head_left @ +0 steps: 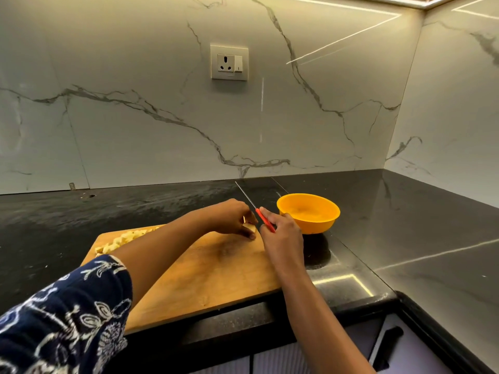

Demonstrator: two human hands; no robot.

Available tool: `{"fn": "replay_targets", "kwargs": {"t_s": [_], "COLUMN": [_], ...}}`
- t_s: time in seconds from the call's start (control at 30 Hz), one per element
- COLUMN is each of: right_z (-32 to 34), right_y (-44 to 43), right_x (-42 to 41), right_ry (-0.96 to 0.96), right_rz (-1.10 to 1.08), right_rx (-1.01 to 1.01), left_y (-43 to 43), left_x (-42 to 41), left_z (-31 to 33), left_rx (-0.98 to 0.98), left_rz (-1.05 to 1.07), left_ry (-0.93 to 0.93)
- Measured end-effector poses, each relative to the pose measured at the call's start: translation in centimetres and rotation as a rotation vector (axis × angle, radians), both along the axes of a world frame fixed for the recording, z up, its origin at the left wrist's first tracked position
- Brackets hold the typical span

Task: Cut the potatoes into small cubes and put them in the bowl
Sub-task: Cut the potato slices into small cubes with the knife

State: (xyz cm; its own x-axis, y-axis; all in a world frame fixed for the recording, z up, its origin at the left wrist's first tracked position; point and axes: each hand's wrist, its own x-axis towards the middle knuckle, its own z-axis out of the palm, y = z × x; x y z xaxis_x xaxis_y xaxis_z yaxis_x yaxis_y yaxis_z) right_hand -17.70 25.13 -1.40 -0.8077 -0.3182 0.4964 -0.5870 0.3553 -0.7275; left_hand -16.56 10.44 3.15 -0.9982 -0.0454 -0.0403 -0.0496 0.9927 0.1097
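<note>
Our left hand (232,217) pinches the pale, probably slippery potato chunk (249,227) by its sides; our right hand (280,234) grips the red-handled steel knife (264,220).

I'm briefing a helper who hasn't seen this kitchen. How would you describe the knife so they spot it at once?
On the black countertop lies a wooden cutting board; at its far right corner, between the potato piece in the left hand and the orange bowl, the right hand grips the knife. It alone has a red handle, with a thin silver blade pointing toward the marble wall.
</note>
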Motion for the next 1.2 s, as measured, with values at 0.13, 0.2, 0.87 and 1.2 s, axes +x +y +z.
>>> {"fn": "replay_targets", "kwargs": {"t_s": [0.13, 0.2, 0.87, 1.2], "right_z": [0.0, 0.0, 0.1, -0.1], "right_y": [-0.1, -0.1, -0.5, -0.7], "right_x": [0.0, 0.0, 0.9, 0.9], "right_ry": [0.004, -0.002, -0.051, -0.029], "right_rz": [0.002, 0.002, -0.058, -0.058], "right_rx": [-0.004, -0.014, 0.009, 0.036], "left_y": [-0.4, -0.7, -4.9, -5.4], "left_x": [0.3, 0.7, 12.7, 14.6], "left_z": [0.1, 0.4, -0.1, -1.2], "left_rx": [0.0, 0.051, 0.336, 0.248], "left_rz": [-0.023, -0.024, -0.123, 0.051], "left_ry": [0.051, 0.126, 0.002, 0.224]}}
